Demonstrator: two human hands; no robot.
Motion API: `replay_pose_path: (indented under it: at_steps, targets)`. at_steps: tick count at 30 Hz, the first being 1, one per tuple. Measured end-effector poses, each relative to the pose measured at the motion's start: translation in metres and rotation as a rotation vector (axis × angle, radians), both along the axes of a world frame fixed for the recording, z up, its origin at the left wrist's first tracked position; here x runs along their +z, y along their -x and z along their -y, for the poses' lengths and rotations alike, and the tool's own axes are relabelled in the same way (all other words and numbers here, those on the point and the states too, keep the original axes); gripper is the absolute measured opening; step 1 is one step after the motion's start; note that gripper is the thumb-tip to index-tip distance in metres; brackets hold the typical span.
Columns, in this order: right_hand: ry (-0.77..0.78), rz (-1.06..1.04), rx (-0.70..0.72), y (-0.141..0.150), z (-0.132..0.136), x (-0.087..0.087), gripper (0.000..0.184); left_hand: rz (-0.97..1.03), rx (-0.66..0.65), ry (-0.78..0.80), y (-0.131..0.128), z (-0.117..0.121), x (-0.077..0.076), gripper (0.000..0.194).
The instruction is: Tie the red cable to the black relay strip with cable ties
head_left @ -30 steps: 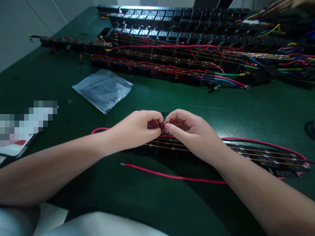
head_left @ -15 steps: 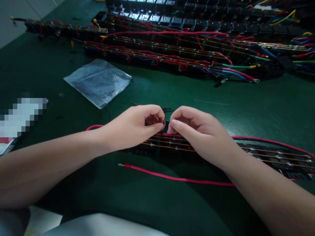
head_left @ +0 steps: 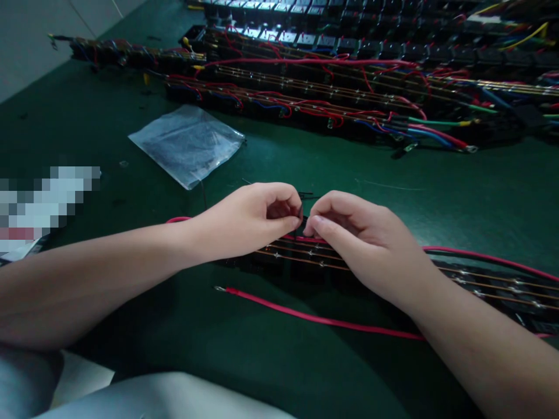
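My left hand (head_left: 257,218) is closed in a pinch on a thin black cable tie (head_left: 296,233), only partly visible at the fingertips. Just to its right, my right hand (head_left: 358,227) also pinches thumb against fingers; what lies between them is hidden. Both hands are over a long black strip assembly (head_left: 493,282) with bare copper-coloured wires and shiny solder joints. Along its far side runs a red wire (head_left: 484,254), passing behind my fingers. In front lies a loose red cable (head_left: 318,319) with a bare metal end.
A clear plastic bag (head_left: 187,145) lies beyond my left hand. A few thin black ties (head_left: 307,195) are on the green table (head_left: 209,355) behind my fingers. Several wired strip assemblies (head_left: 279,99) fill the back. A blurred-out paper (head_left: 48,203) is at the left.
The whole view has shifted, so most things appear slightly further right. My hands keep nearly the same pinching pose over the strip, with the left fingers closed a little tighter.
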State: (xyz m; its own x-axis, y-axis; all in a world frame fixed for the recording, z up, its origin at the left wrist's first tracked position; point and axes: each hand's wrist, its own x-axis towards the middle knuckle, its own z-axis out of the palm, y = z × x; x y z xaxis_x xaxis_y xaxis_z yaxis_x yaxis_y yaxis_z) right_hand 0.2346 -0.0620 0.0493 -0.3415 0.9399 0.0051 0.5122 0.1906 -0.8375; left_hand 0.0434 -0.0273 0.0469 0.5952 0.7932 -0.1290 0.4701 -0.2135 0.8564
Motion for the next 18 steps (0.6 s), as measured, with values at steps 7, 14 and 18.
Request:
replay_pose_path:
  at_steps: [7, 14, 18]
  targets:
    - [0.01, 0.0, 0.034, -0.0013, -0.0015, -0.0018, 0.014, 0.0, 0.006, 0.01, -0.0004, -0.0003, 0.0002, 0.006]
    - [0.003, 0.0, 0.03, 0.0, -0.0021, -0.0021, 0.014, -0.03, -0.004, -0.02, 0.0011, -0.0011, -0.0025, 0.006]
    - [0.004, -0.003, 0.029, 0.0, -0.0019, -0.0014, 0.014, -0.046, 0.0, -0.024, 0.0008, -0.001, -0.0029, 0.006]
